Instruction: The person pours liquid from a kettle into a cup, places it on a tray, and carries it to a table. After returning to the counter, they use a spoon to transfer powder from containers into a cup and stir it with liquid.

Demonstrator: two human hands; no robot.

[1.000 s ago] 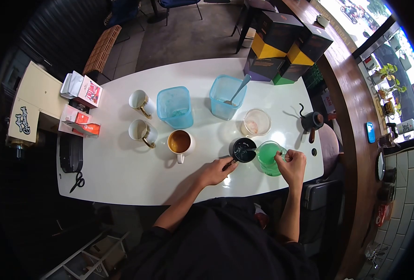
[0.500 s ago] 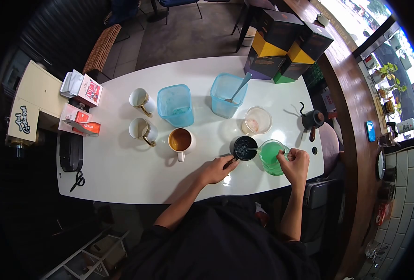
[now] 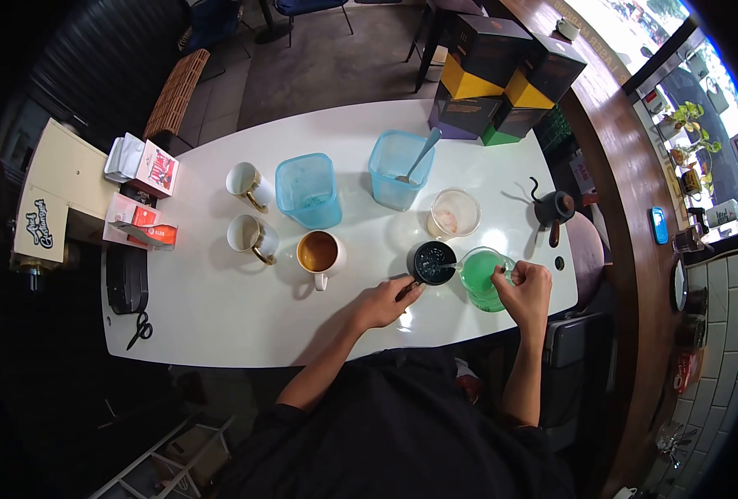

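Observation:
My left hand (image 3: 389,301) is closed round the handle of a black cup (image 3: 434,263), which holds dark liquid with a bubbly surface. My right hand (image 3: 525,291) grips the handle of a glass pitcher (image 3: 482,279) with green liquid in it. The pitcher's spout points at the cup, and a thin stream reaches into it. Behind the pitcher is a clear plastic cup (image 3: 454,214). Left of the black cup stands a white mug (image 3: 321,253) with orange-brown liquid.
Two blue containers (image 3: 308,190) (image 3: 400,170), one with a spoon, stand at the middle back. Two gold-handled mugs (image 3: 251,238) are to the left, scissors (image 3: 140,330) at the left edge. Stacked boxes (image 3: 491,51) rise at the back; a black kettle (image 3: 554,208) is at right.
The view has shifted slightly. Both hands keep their hold, and the dark liquid in the black cup looks higher and more bubbly.

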